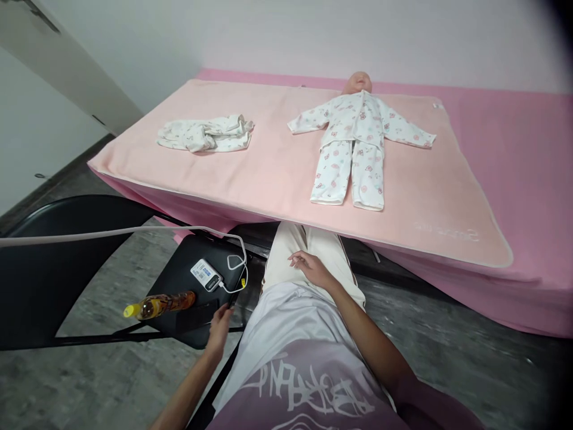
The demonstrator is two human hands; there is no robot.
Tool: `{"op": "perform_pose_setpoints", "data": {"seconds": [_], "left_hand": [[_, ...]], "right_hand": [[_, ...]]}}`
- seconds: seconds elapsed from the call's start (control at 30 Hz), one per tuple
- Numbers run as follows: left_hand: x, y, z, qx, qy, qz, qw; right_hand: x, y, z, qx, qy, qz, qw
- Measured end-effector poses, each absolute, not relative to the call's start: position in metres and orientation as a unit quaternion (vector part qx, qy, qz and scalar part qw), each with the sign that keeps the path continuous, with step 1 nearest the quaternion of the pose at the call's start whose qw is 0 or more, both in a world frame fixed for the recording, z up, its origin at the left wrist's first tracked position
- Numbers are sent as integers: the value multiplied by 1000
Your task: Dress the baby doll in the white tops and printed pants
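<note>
My right hand (312, 269) rests on the lap of my cream trousers (286, 251), its fingers loosely spread and nothing in them. My left hand (220, 327) hangs at the near right edge of the black chair seat (179, 263), fingers loosely bent and apart. Close to its fingertips lies a dark flat object (197, 316) that looks like a phone; whether they touch cannot be made out. Beyond my hands, a baby doll (359, 82) lies on its back on the table, arms spread, dressed in a white patterned top (356, 119) and matching trousers (331, 173).
A folded patterned baby garment (206, 134) lies left on the pink mat (268, 179), which covers a pink-draped table (532, 179). On the chair are a bottle with a yellow cap (165, 304) and a white power bank (206, 275). A white cable (134, 230) crosses above the chair.
</note>
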State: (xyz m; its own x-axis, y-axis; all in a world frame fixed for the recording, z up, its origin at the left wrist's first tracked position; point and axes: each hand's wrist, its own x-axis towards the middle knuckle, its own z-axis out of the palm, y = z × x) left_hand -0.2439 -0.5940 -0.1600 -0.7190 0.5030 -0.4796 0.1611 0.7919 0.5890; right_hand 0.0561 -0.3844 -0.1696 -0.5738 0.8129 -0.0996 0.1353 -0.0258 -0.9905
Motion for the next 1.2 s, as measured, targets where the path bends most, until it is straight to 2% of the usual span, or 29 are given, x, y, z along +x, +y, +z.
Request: {"op": "perform_pose_setpoints", "data": {"seconds": [0.13, 0.23, 0.37, 0.43, 0.5, 0.57, 0.67, 0.73, 0.77, 0.83, 0.97, 1.03, 1.1, 1.2], "left_hand": [[-181, -551, -119, 436, 696, 335, 461], [-134, -511, -74, 599, 563, 344, 454], [-90, -434, -15, 767, 366, 419, 320], [-76, -388, 15, 813, 282, 460, 219], [-64, -346, 50, 816, 235, 511, 135], [-55, -312, 88, 778, 209, 583, 104], [-42, -271, 135, 675, 182, 713, 48], [-36, -237, 149, 638, 188, 747, 14], [-33, -215, 149, 650, 213, 730, -4], [-31, -163, 139, 718, 315, 620, 9], [-35, -57, 103, 761, 437, 449, 169], [-36, -24, 93, 747, 473, 401, 239], [-34, -6, 90, 749, 475, 358, 291], [-27, 4, 94, 748, 482, 310, 336]], "right_hand": [[61, -392, -155, -377, -632, 615, 285], [78, -401, -131, -379, -621, 621, 294], [127, -407, -76, -395, -642, 594, 279], [160, -403, -33, -423, -658, 579, 230], [190, -389, 17, -403, -687, 577, 180], [211, -365, 68, -364, -720, 570, 154], [220, -310, 126, -381, -760, 494, 181], [216, -265, 145, -411, -773, 420, 241], [212, -240, 149, -420, -769, 393, 279], [204, -190, 148, -422, -748, 376, 347], [190, -95, 128, -449, -698, 355, 431], [187, -58, 116, -492, -694, 335, 405], [187, -32, 105, -519, -713, 325, 342], [188, -12, 90, -519, -743, 312, 285]]}}
